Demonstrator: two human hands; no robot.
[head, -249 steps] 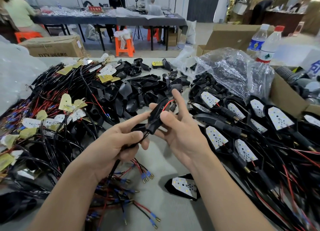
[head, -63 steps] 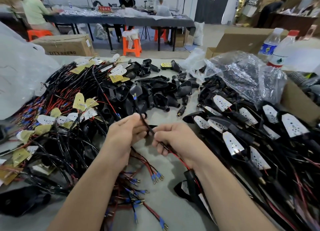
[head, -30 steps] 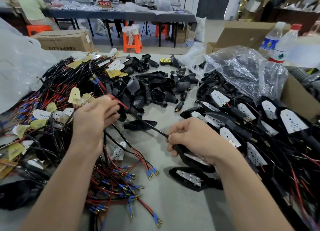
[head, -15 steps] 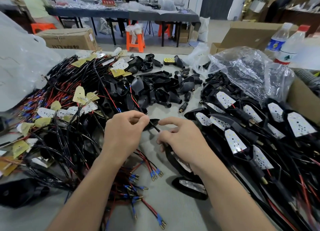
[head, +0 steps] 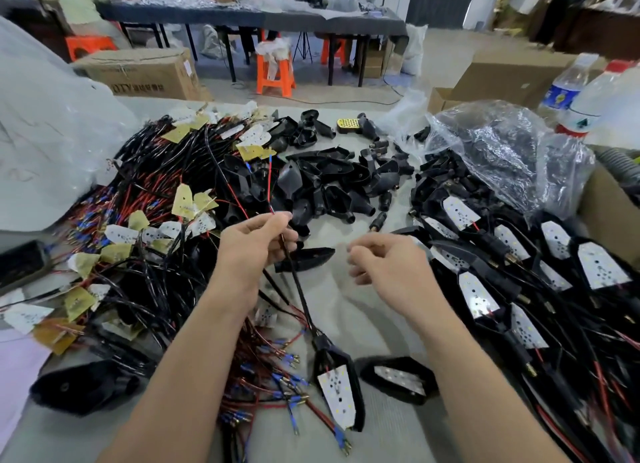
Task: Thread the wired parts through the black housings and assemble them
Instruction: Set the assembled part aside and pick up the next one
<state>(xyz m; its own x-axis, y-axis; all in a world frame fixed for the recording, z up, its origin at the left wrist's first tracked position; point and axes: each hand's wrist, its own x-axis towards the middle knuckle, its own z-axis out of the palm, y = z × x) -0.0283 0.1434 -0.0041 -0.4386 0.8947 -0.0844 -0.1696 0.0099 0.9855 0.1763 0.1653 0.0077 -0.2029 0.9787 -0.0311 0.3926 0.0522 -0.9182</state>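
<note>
Fingers [head: 272, 221] of the left hand [head: 252, 251] pinch a black wire [head: 299, 289], its red and black ends pointing up. The wire runs down into a black housing [head: 328, 349] on the counter [head: 363, 315]. The right hand [head: 391, 268] hovers beside it, loosely curled, holding nothing.

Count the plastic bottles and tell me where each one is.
2. The blue-label bottle stands at the far right; the red-capped bottle is just right of it, nearer the camera. More may be hidden behind the plastic bag.
</note>
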